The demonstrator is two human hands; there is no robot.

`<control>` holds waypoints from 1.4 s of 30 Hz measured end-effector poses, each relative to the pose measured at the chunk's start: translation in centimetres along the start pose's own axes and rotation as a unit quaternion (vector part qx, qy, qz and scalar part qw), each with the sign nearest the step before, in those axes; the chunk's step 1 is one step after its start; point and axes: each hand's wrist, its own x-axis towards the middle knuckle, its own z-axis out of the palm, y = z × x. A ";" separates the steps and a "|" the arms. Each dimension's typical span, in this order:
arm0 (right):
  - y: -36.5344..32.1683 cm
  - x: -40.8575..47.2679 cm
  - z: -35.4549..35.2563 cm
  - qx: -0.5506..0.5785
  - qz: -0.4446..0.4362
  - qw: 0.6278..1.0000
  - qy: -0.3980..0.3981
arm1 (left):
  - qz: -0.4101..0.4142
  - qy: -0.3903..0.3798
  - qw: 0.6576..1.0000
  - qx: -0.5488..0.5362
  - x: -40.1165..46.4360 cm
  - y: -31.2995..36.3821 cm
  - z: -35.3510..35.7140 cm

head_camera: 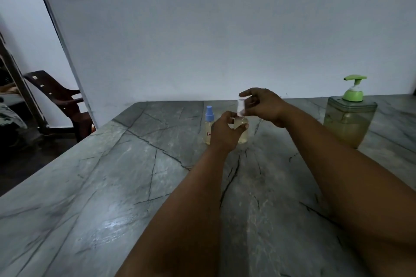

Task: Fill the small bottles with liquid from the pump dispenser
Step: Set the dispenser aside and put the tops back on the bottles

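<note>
Two small clear bottles of yellowish liquid stand side by side at the middle of the grey stone table. The left bottle wears a blue spray cap. My left hand grips the right bottle around its upper body. Just above that bottle's neck, my right hand pinches a clear cap between thumb and fingers. The pump dispenser, a clear square jar with a green pump head and yellowish liquid inside, stands at the right, apart from both hands.
A pale wall rises right behind the table's far edge. A dark brown plastic chair stands on the floor beyond the table's left corner.
</note>
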 end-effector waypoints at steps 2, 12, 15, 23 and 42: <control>0.0 -0.1 0.5 -0.096 -0.021 0.995 0.022 | 0.000 0.004 1.000 0.000 0.1 0.0 -0.1; 0.6 0.4 1.0 0.013 0.012 1.000 0.000 | 0.000 -0.004 1.000 -0.005 0.0 -0.1 0.0; 1.0 0.7 1.5 -0.099 -0.029 0.991 0.082 | -0.006 -0.009 1.000 -0.008 0.2 -0.2 0.1; 1.2 0.2 1.1 0.027 0.002 0.999 -0.023 | -0.016 -0.010 1.000 -0.024 0.2 -0.3 0.1; 1.8 0.5 1.7 -0.005 0.008 0.995 0.095 | -0.016 -0.008 1.000 -0.007 0.3 -0.4 0.0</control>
